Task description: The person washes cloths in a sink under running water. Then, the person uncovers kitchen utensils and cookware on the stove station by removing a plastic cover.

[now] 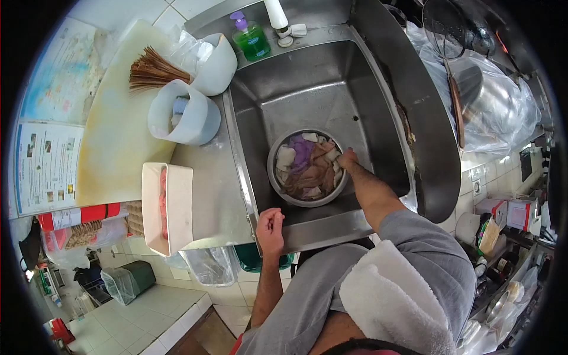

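A round metal basin (313,203) stands inside the sink, toward its near side. Wet-looking cloths (316,171) fill it, mostly brown and off-white, with a purple cloth (302,152) among them. My right hand (348,158) is at the basin's right rim with its fingers closed over the edge; the fingertips are partly hidden, so I cannot make out whether they also pinch a cloth. At the sink's front left edge is my left hand (270,231), its fingers curled in and no object visible in them.
A metal sink (307,106) surrounds the basin. Behind it are a faucet (276,15) and a green soap bottle (252,42). Left of it stand white containers (204,121), one near a stick brush (155,70), and a cream rectangular bin (180,207). A white towel (390,296) hangs over my shoulder.
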Tool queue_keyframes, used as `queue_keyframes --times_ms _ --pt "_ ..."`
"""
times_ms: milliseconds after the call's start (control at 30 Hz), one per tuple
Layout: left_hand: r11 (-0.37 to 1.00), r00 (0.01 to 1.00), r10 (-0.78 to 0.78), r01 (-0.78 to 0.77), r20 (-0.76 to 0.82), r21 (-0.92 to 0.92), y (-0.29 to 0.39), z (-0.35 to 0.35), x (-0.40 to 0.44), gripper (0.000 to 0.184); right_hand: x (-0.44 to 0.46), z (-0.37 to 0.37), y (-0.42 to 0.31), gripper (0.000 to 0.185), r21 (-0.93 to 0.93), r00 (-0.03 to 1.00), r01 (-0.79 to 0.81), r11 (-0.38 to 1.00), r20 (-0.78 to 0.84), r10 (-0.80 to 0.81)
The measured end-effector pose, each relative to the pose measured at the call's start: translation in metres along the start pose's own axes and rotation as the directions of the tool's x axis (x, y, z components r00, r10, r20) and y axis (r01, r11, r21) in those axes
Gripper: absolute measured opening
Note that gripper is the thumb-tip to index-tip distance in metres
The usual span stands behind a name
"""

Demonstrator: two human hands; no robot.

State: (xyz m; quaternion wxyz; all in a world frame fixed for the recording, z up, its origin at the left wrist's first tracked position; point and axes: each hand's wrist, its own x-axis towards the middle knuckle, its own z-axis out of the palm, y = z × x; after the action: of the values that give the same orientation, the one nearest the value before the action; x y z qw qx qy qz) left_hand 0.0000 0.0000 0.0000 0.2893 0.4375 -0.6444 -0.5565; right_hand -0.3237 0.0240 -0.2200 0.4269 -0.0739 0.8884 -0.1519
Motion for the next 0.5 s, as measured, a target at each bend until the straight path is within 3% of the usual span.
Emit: queue_keyframes --times_ms 67,167,500 --pt "1.0 1.0 -0.011 0.011 -0.001 0.023 0.006 -0.006 -0.011 0.013 -0.008 -0.003 -0.001 0.044 -0.051 0.988 0.142 0.989 -0.051 -0.144" --pt "1.0 1.0 0.023 -0.023 0.011 0.001 -0.007 -0.001 0.023 0.013 0.012 -0.034 -0.042 0.038 -0.124 0.984 0.141 0.982 -0.087 -0.152" --pt "1.0 0.994 -0.031 0.031 -0.101 -0.001 0.008 -0.017 0.05 0.013 0.073 -0.065 -0.066 0.036 -0.185 0.954 0.177 0.967 -0.208 -0.214"
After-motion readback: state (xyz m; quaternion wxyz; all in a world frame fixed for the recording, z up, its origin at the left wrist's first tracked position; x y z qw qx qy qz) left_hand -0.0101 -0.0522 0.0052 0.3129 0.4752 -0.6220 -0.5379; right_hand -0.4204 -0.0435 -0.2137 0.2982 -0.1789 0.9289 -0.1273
